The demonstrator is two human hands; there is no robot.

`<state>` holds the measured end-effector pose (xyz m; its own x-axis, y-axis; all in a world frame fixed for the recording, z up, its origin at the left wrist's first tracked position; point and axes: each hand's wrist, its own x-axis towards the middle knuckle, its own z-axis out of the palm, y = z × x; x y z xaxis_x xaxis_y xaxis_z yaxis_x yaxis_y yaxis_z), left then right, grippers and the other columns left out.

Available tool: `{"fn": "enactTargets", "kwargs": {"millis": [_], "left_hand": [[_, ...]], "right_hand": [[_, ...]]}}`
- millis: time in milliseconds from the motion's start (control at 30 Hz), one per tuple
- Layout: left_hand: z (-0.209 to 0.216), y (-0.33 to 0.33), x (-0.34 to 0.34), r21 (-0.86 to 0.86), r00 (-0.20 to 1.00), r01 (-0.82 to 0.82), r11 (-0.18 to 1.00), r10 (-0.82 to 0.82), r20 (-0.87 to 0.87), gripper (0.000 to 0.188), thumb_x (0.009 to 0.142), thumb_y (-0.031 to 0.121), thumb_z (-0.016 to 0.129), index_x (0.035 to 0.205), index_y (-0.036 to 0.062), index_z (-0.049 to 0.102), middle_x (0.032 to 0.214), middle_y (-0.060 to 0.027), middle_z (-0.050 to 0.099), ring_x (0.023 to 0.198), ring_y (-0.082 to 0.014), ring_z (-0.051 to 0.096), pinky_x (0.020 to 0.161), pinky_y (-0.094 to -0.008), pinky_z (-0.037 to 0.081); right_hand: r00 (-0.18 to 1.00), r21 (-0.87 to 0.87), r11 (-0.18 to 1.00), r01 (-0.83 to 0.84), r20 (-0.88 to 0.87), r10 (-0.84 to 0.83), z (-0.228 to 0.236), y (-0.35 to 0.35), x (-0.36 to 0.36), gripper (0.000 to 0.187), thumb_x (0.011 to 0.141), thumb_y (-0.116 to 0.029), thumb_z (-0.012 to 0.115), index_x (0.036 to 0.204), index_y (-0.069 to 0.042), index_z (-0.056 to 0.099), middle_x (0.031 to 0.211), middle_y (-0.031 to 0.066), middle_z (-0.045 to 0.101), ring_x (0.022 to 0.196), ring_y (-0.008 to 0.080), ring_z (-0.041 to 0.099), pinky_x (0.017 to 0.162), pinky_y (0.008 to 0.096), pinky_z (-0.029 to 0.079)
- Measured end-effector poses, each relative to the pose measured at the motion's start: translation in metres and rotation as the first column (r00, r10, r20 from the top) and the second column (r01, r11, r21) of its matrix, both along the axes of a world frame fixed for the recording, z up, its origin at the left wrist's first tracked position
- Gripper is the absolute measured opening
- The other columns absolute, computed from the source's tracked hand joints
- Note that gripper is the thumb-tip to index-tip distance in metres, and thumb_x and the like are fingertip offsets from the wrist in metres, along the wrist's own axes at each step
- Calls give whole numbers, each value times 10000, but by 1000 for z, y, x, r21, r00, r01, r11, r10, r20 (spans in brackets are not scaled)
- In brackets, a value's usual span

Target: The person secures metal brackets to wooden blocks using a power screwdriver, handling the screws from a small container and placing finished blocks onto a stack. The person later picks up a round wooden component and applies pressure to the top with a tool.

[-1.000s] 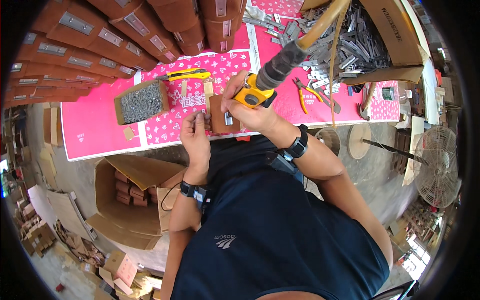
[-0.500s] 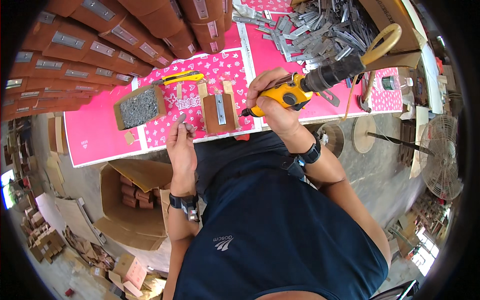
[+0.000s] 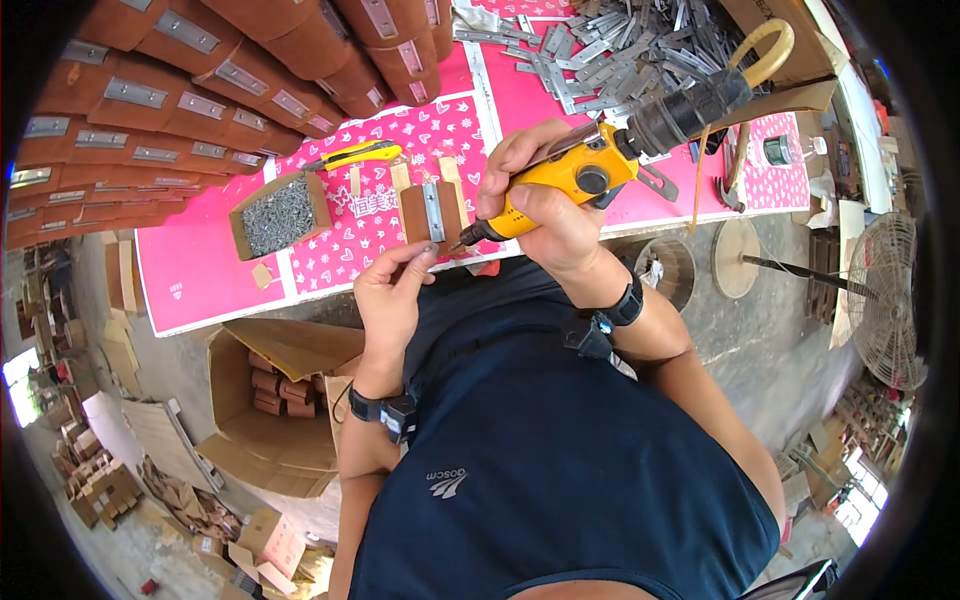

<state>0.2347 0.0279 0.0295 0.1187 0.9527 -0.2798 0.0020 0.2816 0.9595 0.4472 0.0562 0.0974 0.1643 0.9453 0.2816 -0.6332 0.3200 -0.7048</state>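
My right hand [image 3: 550, 215] is wrapped round a yellow power screwdriver [image 3: 590, 175] with a black rear end and a cable loop. Its bit points down and left at the near right part of a brown block [image 3: 415, 215]. Along that block lies a silver metal strip [image 3: 433, 212], with thin wooden strips beside it. My left hand [image 3: 390, 300] pinches thumb and forefinger together at the block's near edge, close to the bit. What the fingertips hold, if anything, is too small to make out. A cardboard tray of small grey screws [image 3: 280, 215] sits to the left.
Brown blocks with metal strips [image 3: 135, 92] are stacked at the far left. A yellow utility knife [image 3: 360, 154] lies behind the tray. Loose metal strips [image 3: 620, 60] are heaped at the back, with a hammer [image 3: 735, 180] at the right. Below the table stands an open carton [image 3: 270, 440].
My left hand has moved right to the block's near edge, and its fingers have come together. The screwdriver's bit has shifted left and down toward the same place.
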Motion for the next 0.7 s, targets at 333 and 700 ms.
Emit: {"fn": "enactTargets", "kwargs": {"millis": [333, 700], "left_hand": [[14, -5, 11, 440, 911, 195, 877, 5, -413, 121, 848, 51, 794, 957, 18, 753, 915, -98, 738, 817, -213, 678, 734, -310, 537], [16, -4, 10, 471, 899, 229, 852, 0, -438, 111, 844, 47, 786, 949, 33, 752, 917, -91, 739, 856, -244, 680, 783, -341, 533]], "right_hand": [[995, 9, 996, -93, -30, 93, 4, -1, -8, 239, 777, 74, 614, 1003, -1, 593, 875, 126, 687, 705, 196, 672, 655, 325, 573], [996, -16, 997, -76, 37, 76, 1, 0, -6, 244, 779, 59, 612, 1015, 1, 586, 872, 122, 686, 703, 178, 667, 659, 316, 576]]}}
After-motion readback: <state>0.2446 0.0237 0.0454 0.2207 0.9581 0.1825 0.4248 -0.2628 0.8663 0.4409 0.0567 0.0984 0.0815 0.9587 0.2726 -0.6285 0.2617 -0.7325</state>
